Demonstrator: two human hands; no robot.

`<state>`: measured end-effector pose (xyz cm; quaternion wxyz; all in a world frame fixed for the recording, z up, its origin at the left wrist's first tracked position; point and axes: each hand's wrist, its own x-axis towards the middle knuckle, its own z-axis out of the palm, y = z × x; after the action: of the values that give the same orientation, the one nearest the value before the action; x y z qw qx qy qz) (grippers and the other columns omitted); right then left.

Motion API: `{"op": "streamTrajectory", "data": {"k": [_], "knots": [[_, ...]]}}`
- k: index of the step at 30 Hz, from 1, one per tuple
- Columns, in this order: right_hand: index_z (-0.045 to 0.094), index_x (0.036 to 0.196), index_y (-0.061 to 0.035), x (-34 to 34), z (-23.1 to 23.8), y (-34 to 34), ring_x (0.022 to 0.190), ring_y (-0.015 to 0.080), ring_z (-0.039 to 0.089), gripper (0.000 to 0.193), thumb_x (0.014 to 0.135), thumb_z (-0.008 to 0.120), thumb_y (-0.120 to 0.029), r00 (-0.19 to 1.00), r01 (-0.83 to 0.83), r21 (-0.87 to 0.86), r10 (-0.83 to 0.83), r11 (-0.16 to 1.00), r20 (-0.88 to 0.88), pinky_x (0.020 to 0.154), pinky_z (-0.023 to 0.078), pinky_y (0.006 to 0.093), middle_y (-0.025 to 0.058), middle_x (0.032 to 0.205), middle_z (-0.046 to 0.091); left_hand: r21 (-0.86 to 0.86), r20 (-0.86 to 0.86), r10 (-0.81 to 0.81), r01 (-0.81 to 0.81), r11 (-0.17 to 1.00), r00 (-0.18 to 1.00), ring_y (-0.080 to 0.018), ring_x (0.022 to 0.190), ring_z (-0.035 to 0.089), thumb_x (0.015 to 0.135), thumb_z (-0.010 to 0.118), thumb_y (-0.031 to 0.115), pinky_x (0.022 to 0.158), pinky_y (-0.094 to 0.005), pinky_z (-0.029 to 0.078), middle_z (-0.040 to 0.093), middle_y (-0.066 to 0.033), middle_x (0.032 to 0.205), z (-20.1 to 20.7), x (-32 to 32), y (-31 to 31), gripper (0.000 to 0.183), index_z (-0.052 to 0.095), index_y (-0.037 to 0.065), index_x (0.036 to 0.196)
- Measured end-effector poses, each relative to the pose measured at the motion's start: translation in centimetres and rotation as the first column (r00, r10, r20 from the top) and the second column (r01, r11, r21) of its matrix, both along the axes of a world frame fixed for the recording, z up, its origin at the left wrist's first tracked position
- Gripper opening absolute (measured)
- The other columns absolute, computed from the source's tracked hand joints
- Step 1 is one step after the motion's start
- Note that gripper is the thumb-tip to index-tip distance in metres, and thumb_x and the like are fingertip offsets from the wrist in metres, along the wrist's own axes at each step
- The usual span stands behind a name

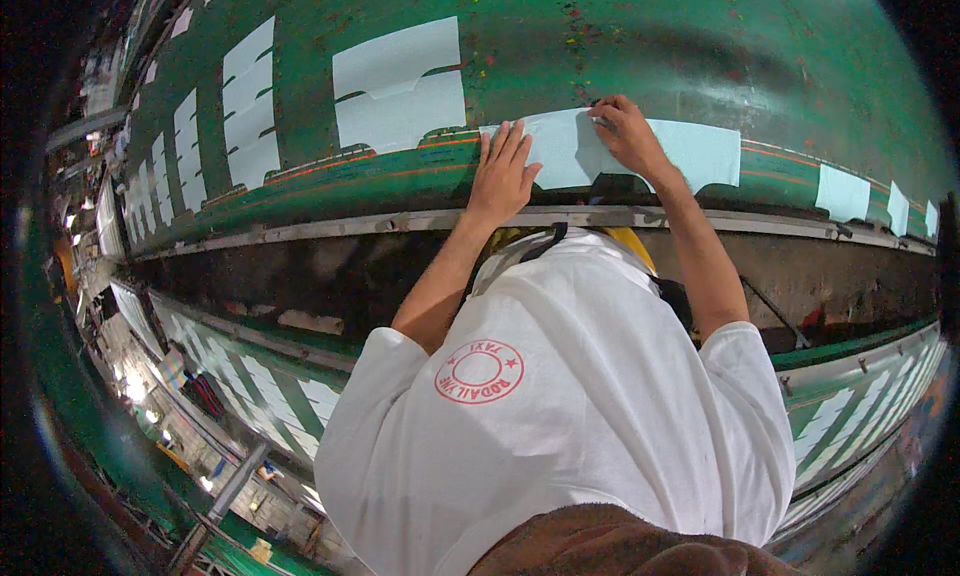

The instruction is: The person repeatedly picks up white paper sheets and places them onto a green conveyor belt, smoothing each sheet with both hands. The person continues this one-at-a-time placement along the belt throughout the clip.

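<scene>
On counter [305, 116]: crosswise pale panel [565, 148] is pressed by open left hand [505, 176], far edge by curled right hand [628, 136], grip unclear.

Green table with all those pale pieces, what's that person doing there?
A person in a white shirt is at a long green table. The left hand rests on a pale flat piece; the right hand is bent at its far edge. More pale pieces lie along the table on both sides.

A red ring-shaped print [480, 371] with capital letters [489, 390] and small stars [512, 362] stands on the white short-sleeved fabric shirt [610, 406].
</scene>
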<state>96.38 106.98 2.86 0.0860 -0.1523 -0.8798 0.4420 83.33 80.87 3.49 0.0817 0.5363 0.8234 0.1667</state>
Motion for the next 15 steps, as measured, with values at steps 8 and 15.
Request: {"op": "streamTrajectory", "data": {"k": [8,15], "knots": [[0.071,0.112,-0.0054,-0.8,0.3,-0.4,0.121,0.0397,0.058,0.025,0.087,0.071,-0.004,0.998,-0.07,0.076,0.07,0.995,0.009,0.1,0.051,0.0451,0.0181,0.129,0.061,0.167,0.014,0.286,-0.284,0.944,0.958,-0.0325,0.109,0.06,0.093,0.065,0.007,0.098,-0.0489,0.045,0.067,-0.0093,0.116,-0.2,-1.8,1.7,0.017,0.071,0.007,0.109],[0.076,0.103,-0.0098,-2.0,3.1,-2.2,0.12,0.0385,0.058,0.044,0.068,0.064,0.014,0.949,-0.304,0.188,0.314,0.934,-0.023,0.1,0.049,0.0442,0.015,0.136,0.061,0.228,0.084,0.134,-0.15,0.962,0.987,-0.0338,0.103,0.064,0.094,0.065,0.007,0.094,-0.0449,0.048,0.067,-0.0123,0.11,2.0,-2.2,3.1,0.012,0.066,0.007,0.105]]}}
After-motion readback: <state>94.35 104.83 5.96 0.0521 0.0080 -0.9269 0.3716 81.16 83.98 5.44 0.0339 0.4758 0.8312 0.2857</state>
